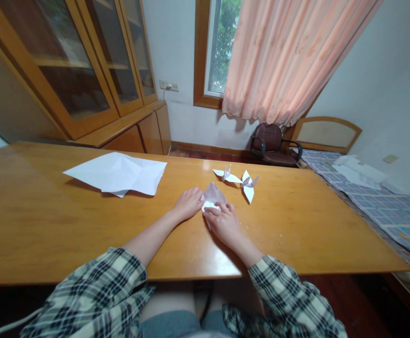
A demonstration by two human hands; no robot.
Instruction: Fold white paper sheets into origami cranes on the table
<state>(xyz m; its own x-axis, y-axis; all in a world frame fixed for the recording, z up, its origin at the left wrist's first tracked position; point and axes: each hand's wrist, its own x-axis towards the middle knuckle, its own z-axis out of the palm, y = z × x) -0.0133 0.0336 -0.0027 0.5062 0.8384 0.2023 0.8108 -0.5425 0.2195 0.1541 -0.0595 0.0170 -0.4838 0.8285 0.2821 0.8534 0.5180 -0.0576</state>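
Observation:
A partly folded piece of white paper [214, 191] lies on the wooden table in front of me, its pointed top facing away. My left hand [188, 203] is at the paper's left edge, fingers bent together with the tips on it. Over the lower right part of the sheet, my right hand [225, 225] presses with curled fingers, covering some of the folds. Just beyond stand two folded paper cranes, one crane [227, 175] behind and another crane [248, 185] to its right, their wings almost touching.
Larger creased white paper sheets [120, 172] lie on the left of the table [296, 239]. Tiny white scraps are scattered right of my right hand. Beyond the table are a glass-door cabinet [127, 105], a brown armchair [270, 143] and a bed [370, 202] on the right.

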